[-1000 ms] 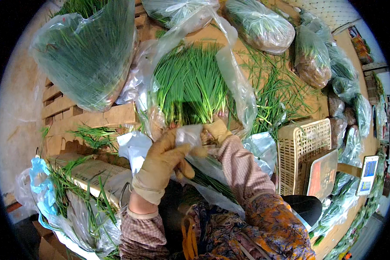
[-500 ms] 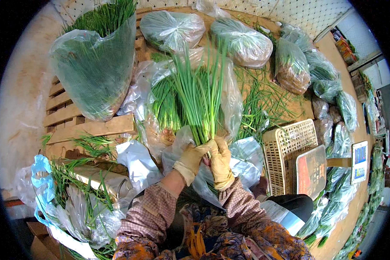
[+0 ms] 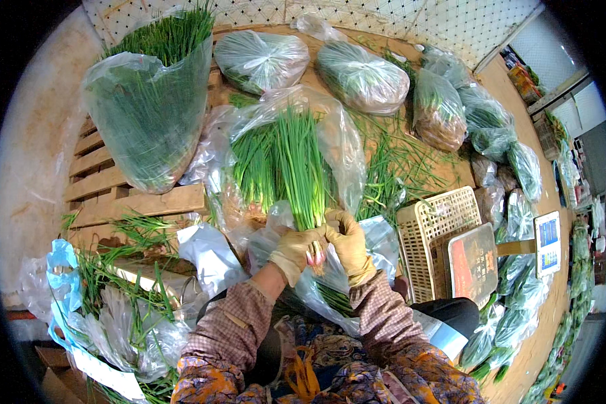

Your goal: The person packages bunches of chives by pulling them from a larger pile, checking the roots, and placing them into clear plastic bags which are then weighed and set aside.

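A bunch of spring onions [image 3: 301, 168] lies with its green leaves pointing away from me and its pinkish-white root ends toward me. My left hand [image 3: 293, 252], in a yellowish glove, is closed around the bunch just above the roots. On the right side of the stems, my gloved right hand [image 3: 349, 246] pinches at the same bunch with curled fingers. Beneath and beyond the bunch, an opened clear plastic bag [image 3: 340, 135] holds more spring onions [image 3: 252, 165]. Another clear bag [image 3: 310, 286] with green stalks inside is partly hidden below my hands.
A beige plastic basket [image 3: 411, 252] stands at the right beside a scale [image 3: 475, 266] with a display [image 3: 547, 244]. Filled bags [image 3: 363, 74] line the back and right. A tall bag [image 3: 145, 121] leans over a wooden pallet [image 3: 135, 209]. Loose leaves [image 3: 390, 175] litter the boards.
The bunch has tipped from raised to lower, its leaves now over the bagged onions. My right hand has shifted slightly right, exposing the root ends. The whole view has shifted a little.
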Action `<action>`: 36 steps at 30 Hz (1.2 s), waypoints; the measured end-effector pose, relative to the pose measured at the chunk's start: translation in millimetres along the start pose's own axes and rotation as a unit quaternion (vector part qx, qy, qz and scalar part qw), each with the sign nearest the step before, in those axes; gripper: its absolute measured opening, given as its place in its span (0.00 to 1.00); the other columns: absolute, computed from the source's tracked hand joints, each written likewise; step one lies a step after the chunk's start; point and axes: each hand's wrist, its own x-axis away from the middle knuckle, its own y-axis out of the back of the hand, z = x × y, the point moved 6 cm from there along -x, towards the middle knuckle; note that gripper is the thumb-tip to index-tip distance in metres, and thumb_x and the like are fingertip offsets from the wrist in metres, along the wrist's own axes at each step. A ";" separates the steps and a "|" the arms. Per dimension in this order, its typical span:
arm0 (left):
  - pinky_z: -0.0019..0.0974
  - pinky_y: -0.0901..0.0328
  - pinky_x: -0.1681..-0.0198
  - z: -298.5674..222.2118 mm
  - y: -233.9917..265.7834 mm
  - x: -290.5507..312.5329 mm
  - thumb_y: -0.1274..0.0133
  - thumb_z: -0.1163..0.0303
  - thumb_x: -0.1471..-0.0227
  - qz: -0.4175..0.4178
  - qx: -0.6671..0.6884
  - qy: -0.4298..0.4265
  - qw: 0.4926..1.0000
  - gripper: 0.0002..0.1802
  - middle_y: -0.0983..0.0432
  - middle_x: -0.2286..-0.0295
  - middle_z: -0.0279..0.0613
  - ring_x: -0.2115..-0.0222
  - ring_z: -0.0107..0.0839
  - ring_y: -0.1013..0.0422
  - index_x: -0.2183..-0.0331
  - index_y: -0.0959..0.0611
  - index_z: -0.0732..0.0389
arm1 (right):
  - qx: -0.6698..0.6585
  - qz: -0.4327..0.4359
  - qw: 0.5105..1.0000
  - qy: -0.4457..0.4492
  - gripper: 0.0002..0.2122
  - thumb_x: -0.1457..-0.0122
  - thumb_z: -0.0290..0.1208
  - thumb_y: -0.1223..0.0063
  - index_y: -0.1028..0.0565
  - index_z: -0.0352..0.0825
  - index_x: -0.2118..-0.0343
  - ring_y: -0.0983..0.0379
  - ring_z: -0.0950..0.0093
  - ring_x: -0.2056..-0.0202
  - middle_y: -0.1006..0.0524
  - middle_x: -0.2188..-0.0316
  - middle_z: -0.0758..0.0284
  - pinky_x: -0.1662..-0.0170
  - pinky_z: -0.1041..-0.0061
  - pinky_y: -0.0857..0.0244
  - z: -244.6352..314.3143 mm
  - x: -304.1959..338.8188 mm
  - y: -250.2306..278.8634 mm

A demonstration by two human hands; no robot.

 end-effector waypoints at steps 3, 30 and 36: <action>0.29 0.36 0.80 3.6 -0.3 1.6 0.48 0.71 0.55 -0.003 -0.014 0.059 0.998 0.09 0.27 0.77 0.39 0.79 0.29 0.31 0.69 0.24 0.64 | 0.039 0.044 0.994 -0.089 0.14 0.48 0.31 0.49 0.29 0.28 0.61 0.32 0.81 0.70 0.26 0.72 0.68 0.65 0.82 0.37 -1.3 -13.0 9.0; 0.35 0.39 0.84 -19.1 4.9 1.9 0.44 0.63 0.58 -0.125 -0.435 0.002 0.892 0.14 0.28 0.83 0.44 0.88 0.30 0.33 0.78 0.23 0.66 | 0.162 0.156 0.968 -0.113 0.16 0.51 0.39 0.44 0.28 0.29 0.69 0.33 0.79 0.75 0.26 0.76 0.66 0.71 0.79 0.37 19.7 -30.5 -14.8; 0.36 0.40 0.85 -12.1 15.2 -10.0 0.43 0.59 0.59 -0.154 -0.497 -0.092 0.849 0.18 0.31 0.88 0.42 0.90 0.31 0.35 0.82 0.24 0.67 | 0.000 0.123 0.992 -0.034 0.11 0.47 0.34 0.51 0.28 0.29 0.69 0.32 0.79 0.71 0.26 0.71 0.68 0.67 0.78 0.38 18.0 -20.2 -14.1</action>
